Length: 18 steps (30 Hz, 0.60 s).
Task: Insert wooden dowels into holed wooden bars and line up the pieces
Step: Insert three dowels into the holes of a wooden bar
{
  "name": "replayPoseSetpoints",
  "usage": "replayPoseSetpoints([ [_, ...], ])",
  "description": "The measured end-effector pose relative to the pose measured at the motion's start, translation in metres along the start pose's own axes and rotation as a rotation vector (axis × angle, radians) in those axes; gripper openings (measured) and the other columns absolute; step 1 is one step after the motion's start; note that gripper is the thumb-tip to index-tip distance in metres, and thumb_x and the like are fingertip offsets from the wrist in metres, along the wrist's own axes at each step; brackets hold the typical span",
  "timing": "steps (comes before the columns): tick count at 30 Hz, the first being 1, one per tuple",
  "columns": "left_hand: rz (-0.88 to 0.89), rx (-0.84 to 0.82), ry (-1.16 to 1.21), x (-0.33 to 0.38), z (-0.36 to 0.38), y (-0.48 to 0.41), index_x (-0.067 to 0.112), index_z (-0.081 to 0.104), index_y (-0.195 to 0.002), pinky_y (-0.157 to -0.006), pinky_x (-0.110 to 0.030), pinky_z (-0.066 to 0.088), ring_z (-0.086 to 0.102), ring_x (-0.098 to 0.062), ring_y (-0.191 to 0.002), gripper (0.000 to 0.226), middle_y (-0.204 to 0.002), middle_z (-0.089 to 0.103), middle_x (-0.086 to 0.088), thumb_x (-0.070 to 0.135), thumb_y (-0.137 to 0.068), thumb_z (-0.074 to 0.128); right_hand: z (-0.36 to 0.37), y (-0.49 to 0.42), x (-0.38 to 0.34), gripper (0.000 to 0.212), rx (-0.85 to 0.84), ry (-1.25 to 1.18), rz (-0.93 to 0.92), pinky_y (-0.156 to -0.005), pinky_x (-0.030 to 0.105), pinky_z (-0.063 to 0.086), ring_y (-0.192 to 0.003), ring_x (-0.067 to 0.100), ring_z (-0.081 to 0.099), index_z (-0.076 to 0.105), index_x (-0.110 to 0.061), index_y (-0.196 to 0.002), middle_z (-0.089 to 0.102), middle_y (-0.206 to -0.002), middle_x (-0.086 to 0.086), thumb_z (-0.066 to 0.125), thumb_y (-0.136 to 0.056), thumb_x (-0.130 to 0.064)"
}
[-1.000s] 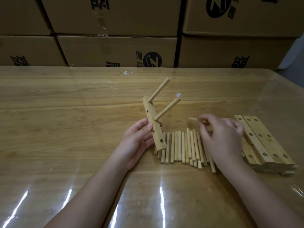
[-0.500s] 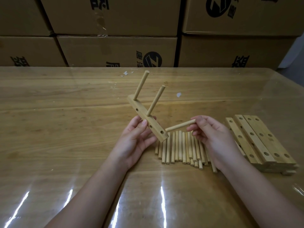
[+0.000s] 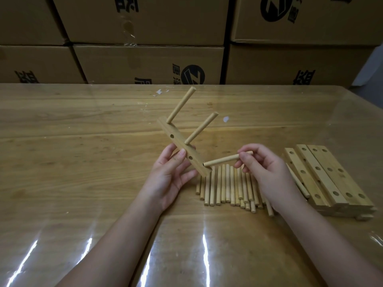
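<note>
Aiming is eased if the pale wooden dowel pinched by the right hand is held square to the holed wooden bar gripped by the left hand

the light is dim, warm and even, falling from above. a glossy clear sheet on the table throws white glare streaks at 6 to 8 o'clock, with a fainter sheen at 3 o'clock. shadows are soft and weak, darkest under the stacked bars at 4 o'clock. the boxes at 12 o'clock sit duller. the held bar and dowel show no motion smear, though detail is slightly soft. the wide lens bows straight lines toward the corners.
</note>
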<state>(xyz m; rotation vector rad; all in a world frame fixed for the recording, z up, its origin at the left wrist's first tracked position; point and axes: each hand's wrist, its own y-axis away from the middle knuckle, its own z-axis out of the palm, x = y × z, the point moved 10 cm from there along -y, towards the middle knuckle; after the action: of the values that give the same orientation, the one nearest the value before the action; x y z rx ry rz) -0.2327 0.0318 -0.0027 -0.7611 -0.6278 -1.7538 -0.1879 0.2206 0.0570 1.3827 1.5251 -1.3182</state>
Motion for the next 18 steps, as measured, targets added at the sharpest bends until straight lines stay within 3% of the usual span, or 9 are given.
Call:
replayPoseSetpoints([
  [6,-0.006,0.014,-0.046,-0.002,0.000,0.000,0.012,0.057,-0.123,-0.070,-0.032,0.059,0.068,-0.030,-0.103,0.048,-0.113,0.070,-0.011,0.012,-0.076,0.066,-0.001,0.006,-0.021,0.019,0.043,0.237,-0.194,-0.058,0.031,0.044,-0.064,0.016,0.054,0.059,-0.033,-0.089,0.060,-0.070,-0.006,0.048,-0.091,-0.017],
  [10,-0.020,0.048,-0.062,-0.004,-0.003,0.000,0.005,0.039,-0.141,-0.063,-0.030,0.060,0.062,-0.034,-0.111,0.073,-0.119,0.066,-0.015,0.010,-0.074,0.067,0.003,0.010,-0.036,0.016,0.044,0.374,-0.335,-0.061,0.020,0.042,-0.072,0.005,0.053,0.061,-0.020,-0.093,0.056,-0.074,-0.011,0.051,-0.091,-0.008],
  [13,-0.010,0.036,-0.066,-0.004,-0.001,0.000,0.005,0.040,-0.140,-0.060,-0.028,0.060,0.067,-0.030,-0.103,0.070,-0.114,0.068,-0.012,0.009,-0.075,0.065,0.005,0.010,-0.038,0.015,0.040,0.404,-0.358,-0.061,0.014,0.040,-0.073,0.004,0.052,0.062,-0.018,-0.095,0.055,-0.075,-0.013,0.052,-0.090,-0.007],
  [18,-0.003,0.027,-0.077,-0.003,0.000,0.000,0.005,0.043,-0.137,-0.059,-0.027,0.060,0.070,-0.024,-0.094,0.067,-0.107,0.071,-0.009,0.009,-0.074,0.065,0.005,0.010,-0.035,0.014,0.032,0.387,-0.346,-0.061,0.028,0.046,-0.070,0.007,0.056,0.062,-0.019,-0.095,0.058,-0.075,-0.007,0.051,-0.090,-0.013],
])
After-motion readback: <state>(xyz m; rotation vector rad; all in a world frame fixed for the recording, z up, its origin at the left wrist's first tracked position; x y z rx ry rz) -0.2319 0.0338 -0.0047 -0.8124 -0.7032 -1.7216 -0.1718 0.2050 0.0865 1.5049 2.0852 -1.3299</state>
